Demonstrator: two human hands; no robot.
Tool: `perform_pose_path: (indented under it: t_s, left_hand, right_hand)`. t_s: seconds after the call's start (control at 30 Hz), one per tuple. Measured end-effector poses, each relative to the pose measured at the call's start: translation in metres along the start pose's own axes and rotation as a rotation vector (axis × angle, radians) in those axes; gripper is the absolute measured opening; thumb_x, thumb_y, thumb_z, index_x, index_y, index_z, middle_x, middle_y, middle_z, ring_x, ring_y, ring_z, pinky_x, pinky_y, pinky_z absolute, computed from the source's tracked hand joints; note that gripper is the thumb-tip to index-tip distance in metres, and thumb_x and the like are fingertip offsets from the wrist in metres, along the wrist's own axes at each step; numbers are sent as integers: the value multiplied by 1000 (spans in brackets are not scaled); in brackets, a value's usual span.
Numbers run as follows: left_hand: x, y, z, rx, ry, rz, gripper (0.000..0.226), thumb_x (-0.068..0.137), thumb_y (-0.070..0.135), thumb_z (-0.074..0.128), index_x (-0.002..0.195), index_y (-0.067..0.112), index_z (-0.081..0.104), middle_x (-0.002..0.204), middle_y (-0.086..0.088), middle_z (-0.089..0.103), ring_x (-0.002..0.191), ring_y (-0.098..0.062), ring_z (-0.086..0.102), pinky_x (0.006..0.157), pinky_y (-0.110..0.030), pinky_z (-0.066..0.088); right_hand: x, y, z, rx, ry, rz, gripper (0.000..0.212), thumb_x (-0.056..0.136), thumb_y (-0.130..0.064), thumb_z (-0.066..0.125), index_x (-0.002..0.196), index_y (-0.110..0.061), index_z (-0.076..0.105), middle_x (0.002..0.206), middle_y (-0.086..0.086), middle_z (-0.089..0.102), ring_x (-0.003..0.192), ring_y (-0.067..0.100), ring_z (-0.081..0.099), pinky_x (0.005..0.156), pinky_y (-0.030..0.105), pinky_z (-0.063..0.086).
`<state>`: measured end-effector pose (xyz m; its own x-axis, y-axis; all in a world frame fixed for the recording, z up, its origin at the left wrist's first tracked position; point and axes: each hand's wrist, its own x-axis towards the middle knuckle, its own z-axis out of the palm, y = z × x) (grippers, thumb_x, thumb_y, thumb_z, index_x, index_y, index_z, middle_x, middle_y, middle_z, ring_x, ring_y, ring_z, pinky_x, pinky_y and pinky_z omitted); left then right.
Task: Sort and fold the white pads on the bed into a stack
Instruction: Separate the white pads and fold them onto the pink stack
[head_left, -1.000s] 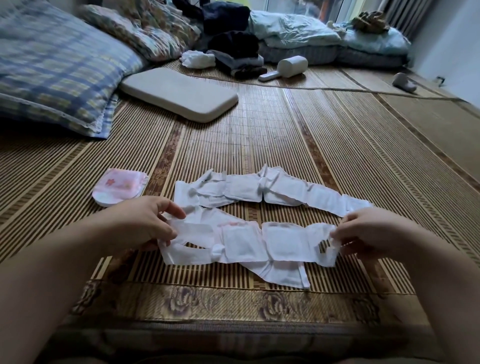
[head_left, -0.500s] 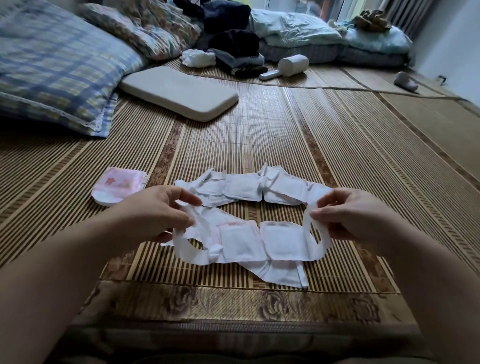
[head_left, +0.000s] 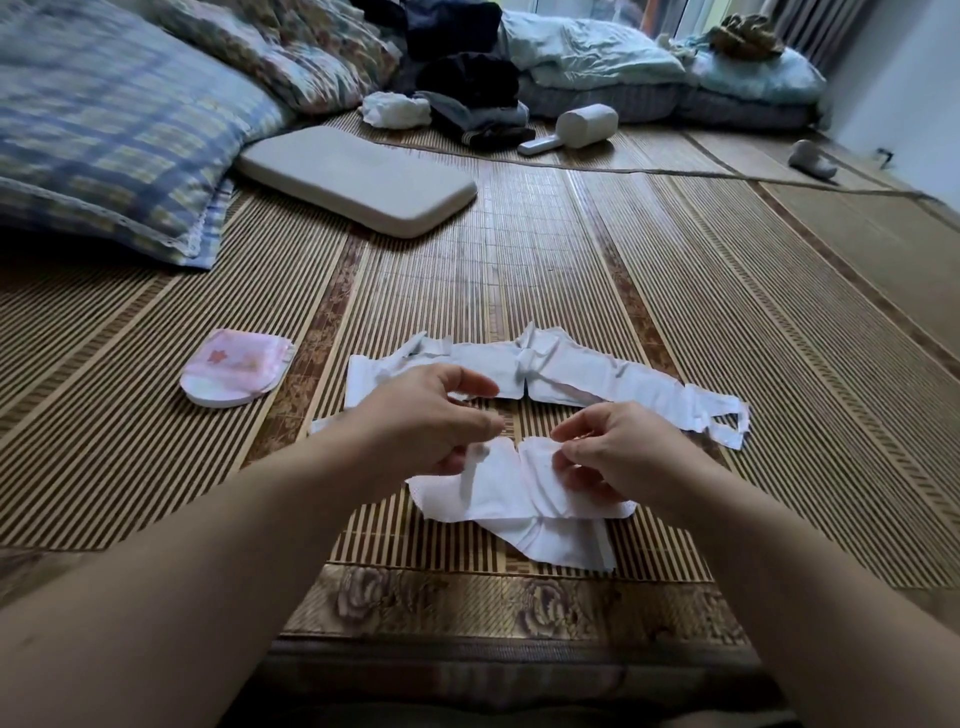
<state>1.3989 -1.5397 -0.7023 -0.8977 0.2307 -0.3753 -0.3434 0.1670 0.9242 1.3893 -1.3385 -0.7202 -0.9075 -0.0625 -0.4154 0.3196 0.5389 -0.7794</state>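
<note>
Near pad strip (head_left: 493, 493) is found at the front of the bamboo mat (head_left: 519, 260) on the bed (head_left: 493, 670), w/ both ends brought in twd the middle. Its left end is pinched by the left grip (head_left: 415, 421), thumb & fingers curled round it; a thin white tab is seen hanging just below that grip. Its right end is pinched by the right grip (head_left: 618, 452), fingertips pressed tog. on the material. The 2 grips are held close tog., not touching. A further white piece (head_left: 550, 540) is laid flat under the held strip & partly covered by it. Far pad strip (head_left: 597, 379) is spread across the mat just behind the grips, right end crumpled, left part hidden in part by the left grip. A pink packet (head_left: 234, 369) is set on the mat to the left, well apart from the pads. Farther back, a beige cushion (head_left: 358, 182) & a plaid pillow (head_left: 104, 130) are seen.
</note>
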Motion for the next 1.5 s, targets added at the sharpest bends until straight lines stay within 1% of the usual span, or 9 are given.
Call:
perform_pose_path:
  t_s: [0.3, 0.4, 0.5, 0.7, 0.97, 1.07, 1.2, 1.33, 1.5]
  left_hand:
    - [10, -1, 18, 361, -58, 26, 26, 90, 29, 58, 115, 26, 64, 97, 3, 69, 79, -11, 64, 65, -24, 47]
    - [11, 1, 11, 440, 48, 143, 24, 88, 24, 62, 112, 22, 65, 88, 8, 68, 68, -5, 61, 53, -13, 46]
    - [8, -1, -6, 730, 193, 208, 15, 84, 32, 65, 95, 23, 69, 87, 10, 68, 70, 1, 59, 56, -18, 47]
    - [5, -18, -25, 1173, 197, -90, 37, 67, 57, 70, 75, 21, 69, 70, 6, 68, 65, -10, 62, 61, -28, 52]
    - [3, -23, -16, 1059, 182, -63, 24, 67, 39, 78, 66, 19, 64, 62, 5, 64, 58, -8, 57, 45, -24, 31]
    - [4, -23, -20, 970, 180, -55, 24, 67, 34, 79, 80, 24, 62, 72, 8, 63, 66, -6, 57, 50, -25, 37]
    - [4, -21, -30, 718, 141, -100, 39, 66, 29, 83, 100, 26, 65, 78, 11, 65, 73, -3, 63, 58, -19, 43]
    - [3, -15, -29, 493, 130, -76, 19, 67, 24, 83, 83, 21, 72, 63, 9, 69, 56, -2, 62, 50, -16, 44]
    - [-3, -10, -12, 196, 101, -71, 6, 82, 13, 68, 83, 8, 70, 70, -6, 68, 56, -14, 58, 49, -23, 46]
  right_hand:
    - [-4, 3, -1, 31, -13, -5, 15, 87, -2, 58, 87, -14, 66, 80, 12, 74, 64, 17, 66, 55, 31, 53]
    - [-5, 4, -4, -9, 16, -53, 13, 83, -3, 62, 83, -15, 66, 78, 13, 74, 62, 16, 66, 58, 35, 55]
    - [-3, 6, -13, -123, 116, -95, 8, 80, -11, 70, 85, -17, 67, 76, 5, 71, 57, 9, 65, 52, 26, 54]
    - [-8, 13, -27, -639, 123, 8, 70, 63, -38, 83, 125, -22, 56, 117, 1, 65, 89, 12, 60, 77, 25, 45]
    - [-5, 7, -21, -632, 67, 56, 19, 67, -31, 82, 73, -19, 68, 73, -1, 69, 67, 10, 60, 54, 24, 43]
    - [-2, 9, -22, -600, 74, 48, 21, 66, -29, 82, 75, -20, 65, 74, -3, 66, 68, 9, 59, 53, 25, 41]
    - [0, 11, -29, -491, 85, 94, 45, 63, -24, 84, 103, -15, 66, 85, -3, 62, 78, 14, 59, 68, 29, 48]
    - [-4, 3, -37, -221, 148, 22, 12, 68, -14, 78, 74, -9, 70, 64, 4, 65, 53, 15, 58, 50, 28, 48]
    - [-17, -17, -17, -87, 128, -189, 7, 76, -16, 69, 72, -11, 65, 71, 7, 66, 63, 17, 63, 54, 30, 53]
